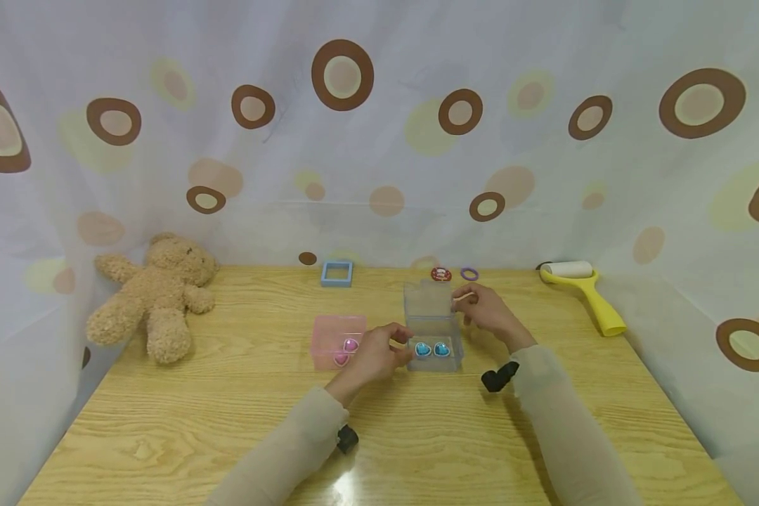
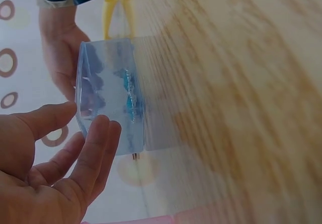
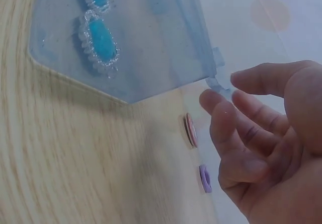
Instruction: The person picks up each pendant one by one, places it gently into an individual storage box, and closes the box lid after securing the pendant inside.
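Note:
A small clear box [image 1: 434, 364] stands on the table, its hinged lid [image 1: 426, 299] raised at the back. Inside lie two blue gems [image 1: 423, 350] with pale, sparkling borders. My left hand [image 1: 379, 350] is at the box's left side, thumb and fingers spread apart and fingertips close to the wall. On the other side, my right hand [image 1: 485, 309] has its thumb and fingertips right at the raised lid's edge, with a gap between them. Left of the clear box is a pink box [image 1: 319, 344] holding pink gems [image 1: 351, 345], partly hidden behind my left hand.
A teddy bear [image 1: 158, 295] leans at the left. Toward the back lie a blue square frame [image 1: 336, 284], a red round piece [image 1: 441, 274] and a purple ring [image 1: 469, 274]. A yellow-handled lint roller [image 1: 597, 302] is at the right. Patterned curtain surrounds the table.

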`<state>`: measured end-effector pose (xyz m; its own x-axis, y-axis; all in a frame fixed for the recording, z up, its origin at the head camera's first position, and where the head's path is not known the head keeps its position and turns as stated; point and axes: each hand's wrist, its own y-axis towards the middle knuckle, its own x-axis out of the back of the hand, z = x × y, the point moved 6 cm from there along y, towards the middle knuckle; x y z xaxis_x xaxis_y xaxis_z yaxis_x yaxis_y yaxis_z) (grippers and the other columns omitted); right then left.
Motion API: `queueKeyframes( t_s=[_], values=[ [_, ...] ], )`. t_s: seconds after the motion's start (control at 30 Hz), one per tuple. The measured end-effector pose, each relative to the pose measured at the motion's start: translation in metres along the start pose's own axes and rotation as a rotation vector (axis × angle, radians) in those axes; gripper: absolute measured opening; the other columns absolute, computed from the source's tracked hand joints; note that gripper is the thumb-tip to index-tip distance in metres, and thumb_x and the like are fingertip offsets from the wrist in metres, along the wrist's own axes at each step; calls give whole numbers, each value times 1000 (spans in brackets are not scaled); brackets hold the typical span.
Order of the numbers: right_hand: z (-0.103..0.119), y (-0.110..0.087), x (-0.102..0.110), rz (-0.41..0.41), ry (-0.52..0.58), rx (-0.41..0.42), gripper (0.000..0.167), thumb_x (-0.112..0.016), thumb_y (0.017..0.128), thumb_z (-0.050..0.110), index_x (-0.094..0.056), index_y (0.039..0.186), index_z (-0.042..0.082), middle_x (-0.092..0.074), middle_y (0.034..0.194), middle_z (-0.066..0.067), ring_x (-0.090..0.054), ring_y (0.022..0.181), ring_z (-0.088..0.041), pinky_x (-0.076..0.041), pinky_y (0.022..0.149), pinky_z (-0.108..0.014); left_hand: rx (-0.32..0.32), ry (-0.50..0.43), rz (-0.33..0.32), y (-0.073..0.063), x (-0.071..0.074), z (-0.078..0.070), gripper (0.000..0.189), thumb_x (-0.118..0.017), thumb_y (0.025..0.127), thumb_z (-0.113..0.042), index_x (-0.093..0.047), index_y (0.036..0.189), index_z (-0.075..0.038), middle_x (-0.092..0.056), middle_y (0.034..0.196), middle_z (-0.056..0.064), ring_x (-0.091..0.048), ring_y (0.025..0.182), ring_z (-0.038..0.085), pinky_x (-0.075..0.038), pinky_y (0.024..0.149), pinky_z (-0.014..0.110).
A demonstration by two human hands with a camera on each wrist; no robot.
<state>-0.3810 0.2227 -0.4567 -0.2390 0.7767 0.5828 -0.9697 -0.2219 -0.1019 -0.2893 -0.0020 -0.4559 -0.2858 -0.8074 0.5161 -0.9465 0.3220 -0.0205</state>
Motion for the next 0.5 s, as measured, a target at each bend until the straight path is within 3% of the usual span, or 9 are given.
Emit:
queueKeyframes(
  t_s=[0.17, 0.37, 0.5],
  values=[
    [1, -2, 5, -17, 45, -11, 40, -55, 103, 23, -52, 136, 3, -72, 100, -21, -61, 71, -21, -40, 53, -24, 6, -6, 2, 0, 1, -1, 34, -73, 90, -11, -66, 121, -2, -68, 120, 18, -71, 98, 30, -61, 75, 33],
    [2, -5, 7, 7, 76, -19, 40, -45, 107, 29, -54, 136, 4, -66, 119, -20, -59, 74, -18, -40, 55, -26, 13, -9, 1, 0, 2, -2, 34, -74, 89, -10, -66, 121, -2, -68, 119, 18, -71, 97, 29, -60, 74, 33],
    [5, -8, 11, 15, 122, -20, 41, -42, 108, 33, -57, 132, 3, -63, 111, -11, -57, 74, -14, -38, 53, -24, 16, -4, 3, 1, 2, -1, 33, -74, 89, -10, -66, 121, -2, -68, 120, 18, -71, 97, 29, -60, 75, 33]
  ],
)
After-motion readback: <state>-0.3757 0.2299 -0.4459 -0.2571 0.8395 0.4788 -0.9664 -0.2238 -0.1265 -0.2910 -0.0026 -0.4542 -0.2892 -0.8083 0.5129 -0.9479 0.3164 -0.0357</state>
